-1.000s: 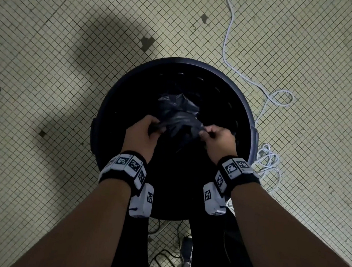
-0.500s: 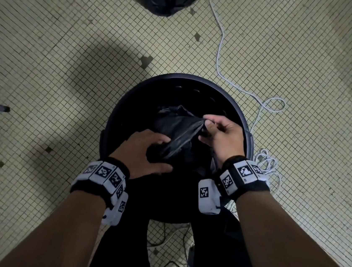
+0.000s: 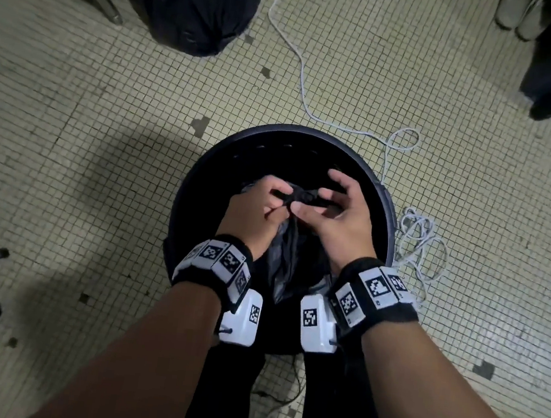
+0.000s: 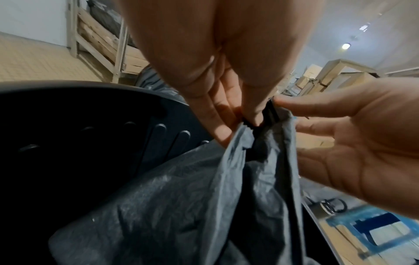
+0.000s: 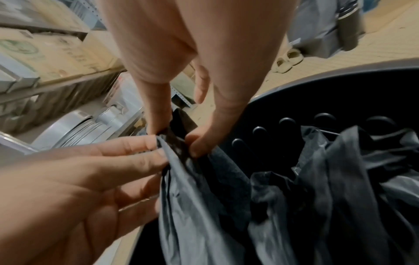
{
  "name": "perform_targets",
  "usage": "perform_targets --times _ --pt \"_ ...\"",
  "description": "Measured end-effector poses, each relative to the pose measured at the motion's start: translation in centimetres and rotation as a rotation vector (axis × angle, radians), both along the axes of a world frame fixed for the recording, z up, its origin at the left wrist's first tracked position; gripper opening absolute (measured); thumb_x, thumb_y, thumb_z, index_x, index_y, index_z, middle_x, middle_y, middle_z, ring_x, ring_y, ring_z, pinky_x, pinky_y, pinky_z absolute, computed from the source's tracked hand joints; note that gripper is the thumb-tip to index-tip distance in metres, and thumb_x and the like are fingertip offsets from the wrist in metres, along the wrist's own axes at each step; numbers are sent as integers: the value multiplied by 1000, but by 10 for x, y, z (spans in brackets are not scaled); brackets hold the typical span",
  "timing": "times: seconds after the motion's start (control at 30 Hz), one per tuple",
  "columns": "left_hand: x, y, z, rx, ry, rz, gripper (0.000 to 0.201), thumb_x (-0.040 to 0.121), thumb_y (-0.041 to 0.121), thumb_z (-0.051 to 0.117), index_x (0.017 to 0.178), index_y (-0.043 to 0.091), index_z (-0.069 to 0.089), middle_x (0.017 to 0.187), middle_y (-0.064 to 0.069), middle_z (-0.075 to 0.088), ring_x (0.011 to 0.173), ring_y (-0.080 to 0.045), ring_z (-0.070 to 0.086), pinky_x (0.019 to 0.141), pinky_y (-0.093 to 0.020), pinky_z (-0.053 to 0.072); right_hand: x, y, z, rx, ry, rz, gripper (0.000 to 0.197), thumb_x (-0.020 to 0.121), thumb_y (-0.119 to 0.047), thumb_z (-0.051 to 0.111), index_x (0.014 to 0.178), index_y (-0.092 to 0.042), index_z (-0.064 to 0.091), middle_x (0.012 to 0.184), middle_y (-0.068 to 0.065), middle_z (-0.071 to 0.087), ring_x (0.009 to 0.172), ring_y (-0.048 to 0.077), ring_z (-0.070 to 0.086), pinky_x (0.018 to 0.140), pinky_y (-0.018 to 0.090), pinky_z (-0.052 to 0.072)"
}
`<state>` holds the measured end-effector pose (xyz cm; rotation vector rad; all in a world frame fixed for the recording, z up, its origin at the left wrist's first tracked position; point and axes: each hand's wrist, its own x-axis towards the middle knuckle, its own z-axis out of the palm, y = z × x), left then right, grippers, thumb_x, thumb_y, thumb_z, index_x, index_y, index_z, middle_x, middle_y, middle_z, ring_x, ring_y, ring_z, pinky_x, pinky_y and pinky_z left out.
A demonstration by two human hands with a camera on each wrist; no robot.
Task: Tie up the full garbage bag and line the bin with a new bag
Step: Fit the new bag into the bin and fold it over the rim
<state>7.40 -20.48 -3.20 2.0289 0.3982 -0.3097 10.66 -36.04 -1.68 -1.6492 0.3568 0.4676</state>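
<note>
Hands met over the black bin [image 3: 383,200]: left hand [image 3: 256,211] and right hand [image 3: 338,216] each pinched the dark bag [image 4: 181,206] top between curled fingers [image 5: 197,143].

Small pale mosaic-tiled floor [image 3: 105,120], white cable [image 3: 302,84], shelving with cardboard boxes [image 4: 106,44].

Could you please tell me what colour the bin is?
The bin is black, or very dark; it shows best in the head view.
</note>
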Motion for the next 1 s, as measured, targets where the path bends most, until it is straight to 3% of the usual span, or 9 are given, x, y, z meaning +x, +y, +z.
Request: perform_targets --times 0.23,0.33,0.43,0.53,0.67,0.73,0.83,0.93,1.0 --pt "37 -17 11 6 -99 -245 24 89 13 67 85 32 53 63 18 62 65 4 60 63 -3 37 -11 -21 -17 -211 -59 -313 54 76 -16 83 116 -38 54 80 -3 74 81 11 73 88 38 57" --pt "60 -33 7 18 -95 -330 27 94 6 58 86 30 67 80 15 69 78 0 63 71 -5 42 -2 -40 -29 -152 -9 -483 39 79 -11 76 99 -35 54 71 -5 71 78 17 73 88 47 58" --pt "80 -49 4 28 -143 -368 27 99 4 53 103 19 75 101 6 71 91 -3 63 82 -3 41 6 -59 -35 -210 -27 -509 28 87 -3 66 83 -30 58 66 -13 61 65 8 63 77 39 57" --pt "100 -66 0 72 -150 -437 29 100 2 52 117 13 72 105 0 64 92 -6 58 83 -1 38 14 -79 -37 -306 -9 -464 32 94 -4 59 75 -29 67 80 -8 71 80 13 68 83 38 57" --pt "122 -93 -7 155 -83 -674 37 101 5 52 137 8 59 114 -2 52 98 -11 53 89 -5 35 25 -100 -35 -328 78 -469 24 96 -8 59 88 -23 75 93 -9 75 95 11 69 95 40 55" --pt "133 -103 -13 235 -50 -792 41 102 8 52 143 7 52 122 -4 48 103 -16 54 95 -18 42 31 -107 -35 -341 101 -445 21 95 -8 59 94 -19 76 96 -7 74 97 11 68 98 39 54" --pt "153 -112 -25 417 -72 -982 49 99 6 55 147 12 47 127 -4 45 99 -13 51 87 -25 45 37 -119 -40 -404 83 -341 15 93 -20 66 104 -17 76 104 -5 69 102 13 64 96 26 49" --pt "170 -120 -37 620 -134 -1167 50 98 18 57 147 24 45 126 -1 45 112 -21 45 98 -38 36 38 -130 -50 -517 70 -125 39 90 -35 71 124 -15 69 111 0 52 101 11 53 83 3 34" --pt "178 -127 -42 717 -154 -1231 44 100 33 53 143 29 45 123 2 44 116 -24 36 101 -43 27 36 -136 -56 -570 67 -5 53 90 -41 70 135 -15 60 114 2 42 104 12 46 87 4 29"
